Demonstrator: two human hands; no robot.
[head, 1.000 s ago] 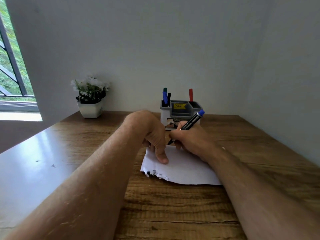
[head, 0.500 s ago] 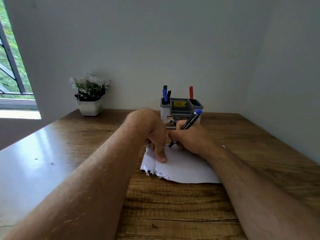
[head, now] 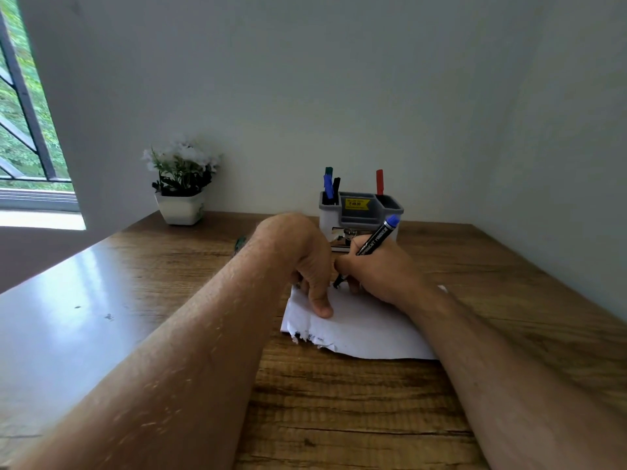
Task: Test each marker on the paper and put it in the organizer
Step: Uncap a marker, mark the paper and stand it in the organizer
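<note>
Fingers of my right hand (head: 380, 269) pinch the black marker with the blue end (head: 376, 239), its tip on the torn white paper sheet (head: 366, 330). My left hand (head: 305, 262) presses that sheet, thumb straight. Beyond stands the grey plastic organizer (head: 359, 212).

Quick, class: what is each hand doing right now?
Left hand: fingers curled, thumb pressing the paper flat, gripping nothing.
Right hand: gripping the blue-ended marker, tip down at the paper.
</note>
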